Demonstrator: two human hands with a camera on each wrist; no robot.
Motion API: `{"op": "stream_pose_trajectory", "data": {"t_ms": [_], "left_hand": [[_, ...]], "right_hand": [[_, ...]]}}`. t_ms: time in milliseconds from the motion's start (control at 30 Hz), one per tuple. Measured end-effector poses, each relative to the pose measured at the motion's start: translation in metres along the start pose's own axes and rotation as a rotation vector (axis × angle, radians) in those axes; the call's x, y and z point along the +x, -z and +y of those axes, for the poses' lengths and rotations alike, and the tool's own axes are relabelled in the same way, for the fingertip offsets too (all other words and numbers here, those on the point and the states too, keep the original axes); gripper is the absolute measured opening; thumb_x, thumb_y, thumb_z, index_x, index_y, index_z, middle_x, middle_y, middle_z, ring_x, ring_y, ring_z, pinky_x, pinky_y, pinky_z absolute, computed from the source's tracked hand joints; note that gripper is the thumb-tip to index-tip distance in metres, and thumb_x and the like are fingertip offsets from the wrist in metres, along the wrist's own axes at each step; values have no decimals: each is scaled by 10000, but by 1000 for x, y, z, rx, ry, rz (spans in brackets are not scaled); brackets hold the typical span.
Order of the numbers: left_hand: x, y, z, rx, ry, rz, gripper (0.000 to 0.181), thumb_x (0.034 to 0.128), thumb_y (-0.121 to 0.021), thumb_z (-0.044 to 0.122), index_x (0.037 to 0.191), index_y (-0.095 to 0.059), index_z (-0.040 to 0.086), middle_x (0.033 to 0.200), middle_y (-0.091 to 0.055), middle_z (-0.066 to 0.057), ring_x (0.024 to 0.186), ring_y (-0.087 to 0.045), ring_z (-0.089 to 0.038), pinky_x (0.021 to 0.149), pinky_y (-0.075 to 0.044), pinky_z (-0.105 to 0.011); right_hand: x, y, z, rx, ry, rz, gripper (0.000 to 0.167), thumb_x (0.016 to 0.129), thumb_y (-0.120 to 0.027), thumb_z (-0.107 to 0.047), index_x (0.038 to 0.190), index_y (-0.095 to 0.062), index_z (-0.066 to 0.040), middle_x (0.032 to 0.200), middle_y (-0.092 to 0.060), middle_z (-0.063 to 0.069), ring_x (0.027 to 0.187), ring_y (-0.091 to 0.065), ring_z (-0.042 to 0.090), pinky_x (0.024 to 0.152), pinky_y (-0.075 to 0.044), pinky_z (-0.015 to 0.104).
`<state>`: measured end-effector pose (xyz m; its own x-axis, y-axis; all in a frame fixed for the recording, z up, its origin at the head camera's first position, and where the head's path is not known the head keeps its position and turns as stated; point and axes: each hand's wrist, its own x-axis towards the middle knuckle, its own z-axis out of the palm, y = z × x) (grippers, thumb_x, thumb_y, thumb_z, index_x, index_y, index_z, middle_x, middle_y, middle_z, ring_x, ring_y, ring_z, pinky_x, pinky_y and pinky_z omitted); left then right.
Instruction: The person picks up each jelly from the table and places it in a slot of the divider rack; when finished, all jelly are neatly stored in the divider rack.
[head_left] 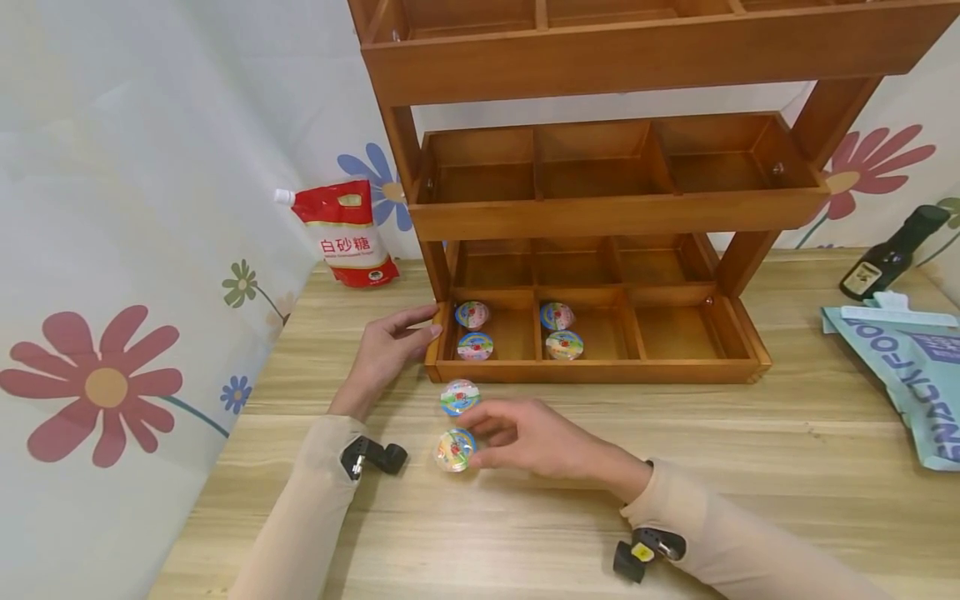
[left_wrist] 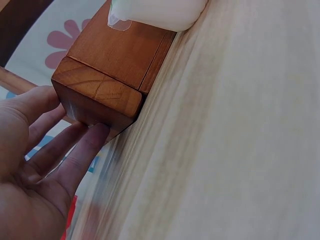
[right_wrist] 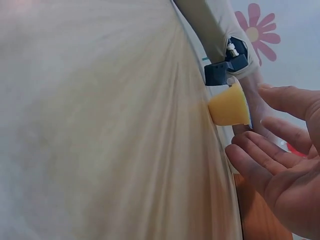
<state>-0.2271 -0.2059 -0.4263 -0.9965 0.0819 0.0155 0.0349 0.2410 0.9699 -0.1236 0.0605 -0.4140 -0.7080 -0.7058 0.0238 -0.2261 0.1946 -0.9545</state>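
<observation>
Two small jelly cups with printed foil lids stand on the table in front of the rack: one pink-and-green-lidded cup (head_left: 460, 397) and one nearer yellow-lidded cup (head_left: 455, 450). My right hand (head_left: 525, 437) reaches beside the nearer cup, thumb and fingers spread apart around its right side. The right wrist view shows that cup's yellow body (right_wrist: 230, 106) just beyond the parted fingers. My left hand (head_left: 390, 354) rests its fingertips against the left end of the wooden rack (head_left: 600, 372); the left wrist view shows fingers (left_wrist: 82, 150) touching that end (left_wrist: 97, 92).
Two jelly cups (head_left: 474, 331) sit in the bottom tier's left compartment, two more (head_left: 562, 331) in its middle one. A red-and-white sugar pouch (head_left: 348, 237) stands at the left. To the right are a dark bottle (head_left: 892, 254) and a light-blue snack bag (head_left: 900, 367).
</observation>
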Motion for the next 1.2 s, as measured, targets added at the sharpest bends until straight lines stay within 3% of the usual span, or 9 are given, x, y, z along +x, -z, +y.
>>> {"op": "stream_pose_trajectory", "data": {"t_ms": [433,733,1033,1200], "left_hand": [[0,-1,1,-18,7,0,420,976,-809,214,1370,-729,95,1360,-706,-81,1088,-726,-170,862,-632,-290],[0,0,0,-18,3,0,418,981,-802,211,1374,-725,91,1357,-706,-92,1093,-726,-186,866,-631,-292],[0,0,0,-16,3,-1,417,981,-801,209,1374,-725,91,1363,-703,-88,1104,-724,-192,872,-629,-291],[0,0,0,-16,2,-3,415,985,-797,204,1376,-723,87,1368,-699,-93,1107,-723,-195,877,-628,-292]], "right_hand": [[2,-4,5,54,-21,-63,548,967,-803,-138,1468,-617,-18,1324,-703,111,1186,-687,222,1024,-565,310],[4,-5,8,24,-24,-94,590,946,-831,-131,1492,-614,-74,1471,-628,56,1215,-670,176,1047,-543,295],[5,-6,10,26,19,-79,494,956,-815,-109,1420,-656,-51,1380,-678,71,1156,-684,171,1044,-551,316],[7,-8,10,23,10,-66,545,947,-819,-87,1458,-631,-51,1279,-703,35,1114,-692,139,1025,-563,309]]}}
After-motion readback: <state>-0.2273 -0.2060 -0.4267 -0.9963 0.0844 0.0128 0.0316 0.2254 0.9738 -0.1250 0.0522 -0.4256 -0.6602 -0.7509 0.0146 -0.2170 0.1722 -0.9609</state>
